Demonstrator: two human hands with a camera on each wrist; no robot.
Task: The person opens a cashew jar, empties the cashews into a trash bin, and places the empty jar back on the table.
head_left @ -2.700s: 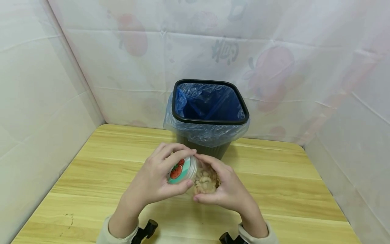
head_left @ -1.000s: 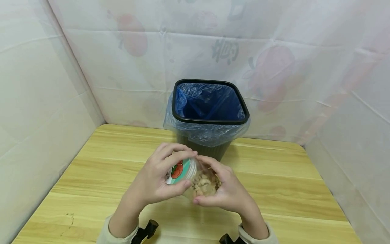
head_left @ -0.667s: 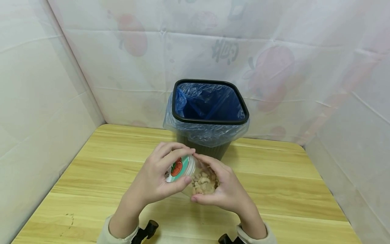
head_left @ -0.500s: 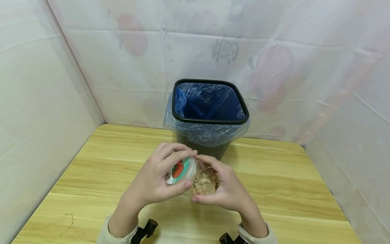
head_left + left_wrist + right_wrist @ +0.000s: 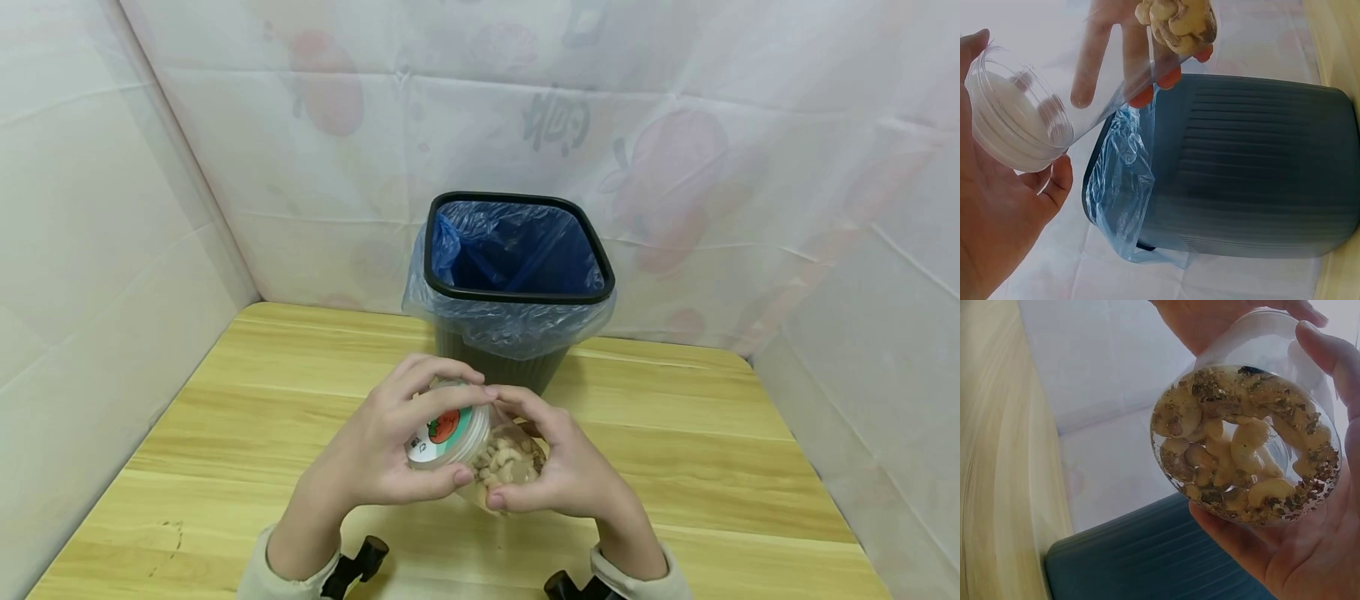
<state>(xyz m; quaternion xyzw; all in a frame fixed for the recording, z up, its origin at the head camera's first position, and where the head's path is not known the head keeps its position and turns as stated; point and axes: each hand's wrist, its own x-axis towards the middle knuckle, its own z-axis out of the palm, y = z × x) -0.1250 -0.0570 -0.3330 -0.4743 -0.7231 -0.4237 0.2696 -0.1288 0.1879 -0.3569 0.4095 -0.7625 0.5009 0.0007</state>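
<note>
A clear plastic jar (image 5: 517,458) is held tilted above the table, between my two hands. Cashews (image 5: 1235,453) and dark crumbs lie toward its bottom in the right wrist view. My left hand (image 5: 397,433) grips the jar's round lid (image 5: 444,433), fingers over the far edge and thumb at the near one. A red fruit picture on green and white marks the lid's top. The lid (image 5: 1019,119) sits at the jar's mouth in the left wrist view. Around the jar's body curls my right hand (image 5: 562,462), thumb in front and fingers behind.
Just beyond the hands stands a dark ribbed trash bin (image 5: 517,367), lined with a blue plastic bag (image 5: 517,325) folded over its black rim (image 5: 517,296). It stands on a wooden table (image 5: 225,433). Pale printed cloth (image 5: 330,167) closes off the back and sides.
My hands have shifted slightly right and toward me with the jar. The lid has turned a little, so its white label part shows more.
</note>
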